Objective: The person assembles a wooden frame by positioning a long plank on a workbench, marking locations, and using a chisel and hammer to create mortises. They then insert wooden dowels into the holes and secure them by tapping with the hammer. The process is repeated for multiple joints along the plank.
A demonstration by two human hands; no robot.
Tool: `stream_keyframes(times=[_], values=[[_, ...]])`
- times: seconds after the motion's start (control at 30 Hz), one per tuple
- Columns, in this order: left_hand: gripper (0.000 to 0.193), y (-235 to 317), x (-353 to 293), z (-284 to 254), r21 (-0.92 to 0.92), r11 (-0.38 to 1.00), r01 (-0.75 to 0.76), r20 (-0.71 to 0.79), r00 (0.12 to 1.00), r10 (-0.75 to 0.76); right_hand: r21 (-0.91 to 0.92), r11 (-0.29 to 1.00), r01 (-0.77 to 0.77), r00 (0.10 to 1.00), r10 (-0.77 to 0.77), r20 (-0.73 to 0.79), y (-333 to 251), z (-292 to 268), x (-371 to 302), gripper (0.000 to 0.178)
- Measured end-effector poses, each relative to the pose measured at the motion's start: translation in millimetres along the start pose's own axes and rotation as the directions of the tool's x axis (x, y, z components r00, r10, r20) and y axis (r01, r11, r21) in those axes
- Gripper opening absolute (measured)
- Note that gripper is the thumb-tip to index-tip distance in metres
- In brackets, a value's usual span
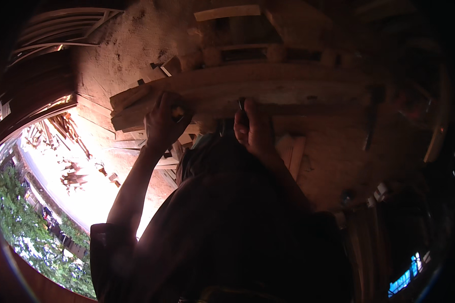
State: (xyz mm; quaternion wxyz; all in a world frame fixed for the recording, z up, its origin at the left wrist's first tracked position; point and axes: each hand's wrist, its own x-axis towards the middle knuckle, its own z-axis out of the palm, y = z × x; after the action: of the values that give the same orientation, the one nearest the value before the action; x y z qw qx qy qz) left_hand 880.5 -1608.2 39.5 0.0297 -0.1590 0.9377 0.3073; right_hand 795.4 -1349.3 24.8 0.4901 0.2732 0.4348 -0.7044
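Observation:
A long wooden beam [298, 91] lies across in front of me, its split-looking left end catching the light. My left hand [164, 123] is closed at the beam's near edge, towards that end. In its curled fingers sits a small dark thing with a yellowish patch [177, 113]; its kind cannot be made out. Further right along the same edge, my right hand [253, 129] is closed with the thumb up, around a small dark object [243, 108] whose upper tip shows by the thumb. Shadow hides the rest of that object.
Behind the beam stands a wooden frame with blocks and slots [245, 54]. Scrap boards [169, 156] lie on the ground below. Stacked lumber [65, 30] is at far left, and scattered offcuts [73, 174] lie in bright sun. A dark upright tool or bar [371, 123] crosses the beam's right part.

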Motion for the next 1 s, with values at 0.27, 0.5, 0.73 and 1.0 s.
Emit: stream_keyframes(times=[0.27, 0.5, 0.73, 1.0], values=[[0.044, -3.3, 1.4, -0.1, 0.04, 0.996, -0.085, -0.022, 0.996, 0.086, -0.326, 0.883, 0.338, 0.934, -0.272, 0.232, 4.7, -19.3, -8.5, 0.046], [0.044, -5.8, -2.9, 5.0, 0.03, 0.998, -0.048, -0.043, 0.998, 0.049, -0.686, 0.72, 0.107, 0.989, -0.006, 0.149, -47.5, -16.6, -23.0, 0.046], [0.043, -5.0, -7.3, 10.3, -0.029, 0.998, 0.051, -0.049, 0.997, -0.052, -0.81, 0.582, -0.075, 0.972, 0.225, 0.071, -86.7, -7.0, -20.6, 0.045], [0.047, -4.3, -8.0, 10.1, -0.029, 0.998, 0.064, -0.039, 0.997, -0.065, -0.809, 0.577, -0.11, 0.954, 0.288, 0.077, -96.7, -5.0, -17.6, 0.039]])
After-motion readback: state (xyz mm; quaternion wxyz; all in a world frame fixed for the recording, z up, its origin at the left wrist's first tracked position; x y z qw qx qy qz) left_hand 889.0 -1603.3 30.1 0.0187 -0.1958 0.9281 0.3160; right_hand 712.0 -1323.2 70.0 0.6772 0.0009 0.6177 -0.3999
